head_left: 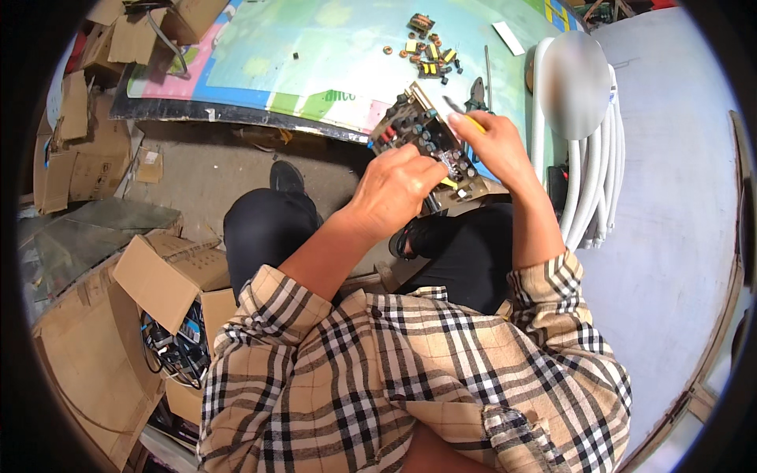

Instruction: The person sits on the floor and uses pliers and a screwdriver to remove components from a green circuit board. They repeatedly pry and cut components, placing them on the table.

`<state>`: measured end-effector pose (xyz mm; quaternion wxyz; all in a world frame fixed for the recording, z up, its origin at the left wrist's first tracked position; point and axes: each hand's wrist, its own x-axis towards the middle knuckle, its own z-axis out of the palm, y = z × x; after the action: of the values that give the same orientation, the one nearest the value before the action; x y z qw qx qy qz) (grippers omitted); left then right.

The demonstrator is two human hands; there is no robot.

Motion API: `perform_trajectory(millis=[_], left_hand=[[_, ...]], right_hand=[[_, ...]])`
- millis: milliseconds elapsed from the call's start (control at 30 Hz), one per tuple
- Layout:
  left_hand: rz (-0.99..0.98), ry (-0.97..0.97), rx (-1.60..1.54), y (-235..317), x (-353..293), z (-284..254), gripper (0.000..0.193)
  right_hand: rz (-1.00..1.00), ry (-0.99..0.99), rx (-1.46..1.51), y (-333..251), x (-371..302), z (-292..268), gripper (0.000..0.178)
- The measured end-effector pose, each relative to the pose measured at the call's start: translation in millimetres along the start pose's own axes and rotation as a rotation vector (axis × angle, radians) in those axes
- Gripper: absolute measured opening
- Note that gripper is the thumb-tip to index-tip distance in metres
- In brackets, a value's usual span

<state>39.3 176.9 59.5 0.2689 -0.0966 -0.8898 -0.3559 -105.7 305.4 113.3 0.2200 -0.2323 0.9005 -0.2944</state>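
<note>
A circuit board (410, 118) crowded with capacitors and other parts is tilted above my lap, at the near edge of the table. My left hand (394, 191) is closed over its near side, knuckles up; the fingertips are partly hidden. A small yellow part (449, 182) shows on the board beside those fingers. My right hand (497, 146) is closed round a yellow-handled tool (475, 124) just right of the board. The tool's pale metal end points up and left, and its exact kind is unclear. Beyond the board lies a cluster of removed components (430, 57), some with yellow tape.
Pliers (475, 93) and a thin metal rod (487, 67) lie on the table (276, 55). Looped white hose (579, 193) stands at the right. Cardboard boxes (162, 284), one holding black cables (180, 347), fill the left side near my leg.
</note>
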Motion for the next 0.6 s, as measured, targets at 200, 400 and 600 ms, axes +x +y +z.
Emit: perform_trajectory(millis=[200, 400, 600], left_hand=[[0.127, -0.096, 0.167, 0, 10, -4, 0.025], [-0.001, 0.034, 0.246, 1, 19, -9, 0.024], [-0.099, 0.092, 0.231, -8, 19, 14, 0.019]], right_hand=[[-0.159, -0.1, -0.048, -18, 19, 15, 0.035], [-0.389, 0.221, 0.066, -28, 16, 6, 0.027], [-0.472, 0.543, 0.215, 6, 26, 35, 0.022]])
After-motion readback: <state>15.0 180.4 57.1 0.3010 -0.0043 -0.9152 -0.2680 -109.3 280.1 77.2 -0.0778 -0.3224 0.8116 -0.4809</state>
